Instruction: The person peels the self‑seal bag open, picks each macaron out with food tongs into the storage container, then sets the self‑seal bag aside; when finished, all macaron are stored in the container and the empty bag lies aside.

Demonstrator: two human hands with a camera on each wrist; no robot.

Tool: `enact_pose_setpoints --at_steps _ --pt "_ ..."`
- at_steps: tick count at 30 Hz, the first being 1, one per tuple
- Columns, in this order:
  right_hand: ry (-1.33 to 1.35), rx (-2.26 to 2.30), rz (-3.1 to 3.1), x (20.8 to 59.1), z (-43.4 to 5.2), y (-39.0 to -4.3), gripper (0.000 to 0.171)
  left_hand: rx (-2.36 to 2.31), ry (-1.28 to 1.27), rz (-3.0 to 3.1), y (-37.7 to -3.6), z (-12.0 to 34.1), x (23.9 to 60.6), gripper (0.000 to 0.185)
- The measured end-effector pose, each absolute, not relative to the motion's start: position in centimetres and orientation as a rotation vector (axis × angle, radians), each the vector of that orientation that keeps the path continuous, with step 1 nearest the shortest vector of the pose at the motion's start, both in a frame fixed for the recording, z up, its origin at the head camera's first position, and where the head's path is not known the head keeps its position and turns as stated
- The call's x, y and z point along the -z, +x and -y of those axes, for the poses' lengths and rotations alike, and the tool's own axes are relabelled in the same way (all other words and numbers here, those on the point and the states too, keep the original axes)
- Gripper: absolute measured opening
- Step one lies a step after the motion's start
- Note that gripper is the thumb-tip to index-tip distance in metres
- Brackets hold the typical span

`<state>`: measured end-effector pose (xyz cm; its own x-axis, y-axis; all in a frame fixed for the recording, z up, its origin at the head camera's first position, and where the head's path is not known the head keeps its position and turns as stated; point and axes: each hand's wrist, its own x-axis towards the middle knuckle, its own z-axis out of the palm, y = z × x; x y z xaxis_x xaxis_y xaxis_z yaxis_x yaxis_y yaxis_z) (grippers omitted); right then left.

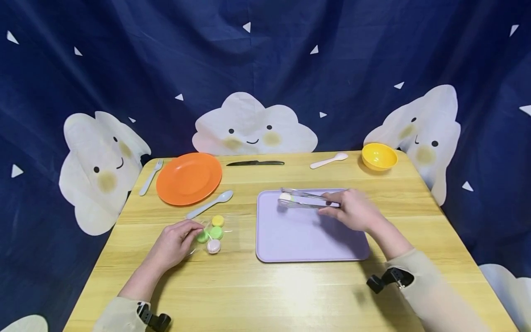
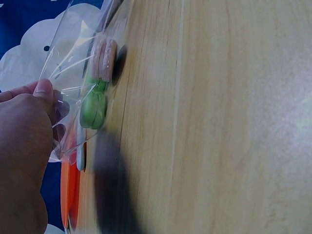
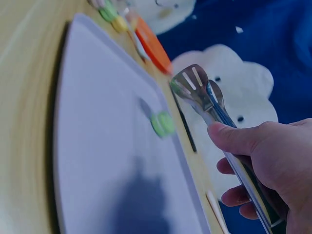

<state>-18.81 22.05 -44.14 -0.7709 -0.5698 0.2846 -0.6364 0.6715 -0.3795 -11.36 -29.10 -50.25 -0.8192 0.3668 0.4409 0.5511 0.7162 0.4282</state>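
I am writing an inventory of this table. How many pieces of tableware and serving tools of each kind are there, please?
Spoons: 2
Fork: 1
Knife: 1
Tongs: 1
Plate: 1
Bowl: 1
Tray: 1
Total: 8

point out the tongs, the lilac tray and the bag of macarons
tongs (image 1: 309, 200): head view, on the metal arms just ahead of the right hand.
lilac tray (image 1: 303, 242): head view, on its bare middle.
bag of macarons (image 1: 215, 233): head view, on a green macaron inside the clear plastic.
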Motion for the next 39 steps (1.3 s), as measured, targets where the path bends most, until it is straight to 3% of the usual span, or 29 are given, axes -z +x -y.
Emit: enact_pose_setpoints --at_steps 17,25,28,33,39 --pt "0.721 -0.574 2.929 46.2 -26.9 -18.7 0.041 0.786 -0.728 2.585 -11.3 29.3 50.2 0.023" --pt "0.631 -0.616 3.023 45.8 -26.7 -18.5 0.066 0.789 -0.725 2.591 -11.2 29.2 50.2 0.022" --pt "0.671 -0.634 2.959 45.2 -26.2 -18.3 0.058 0.789 -0.732 2.588 -11.4 29.2 50.2 0.022" --pt "0.851 -0.718 2.782 45.0 -24.1 -18.0 0.029 0.785 -0.729 2.6 -11.6 29.1 50.1 0.021" --pt "1.043 -0.784 2.701 45.9 -20.2 -17.3 0.019 0.798 -0.713 2.619 -11.5 29.0 50.0 0.019"
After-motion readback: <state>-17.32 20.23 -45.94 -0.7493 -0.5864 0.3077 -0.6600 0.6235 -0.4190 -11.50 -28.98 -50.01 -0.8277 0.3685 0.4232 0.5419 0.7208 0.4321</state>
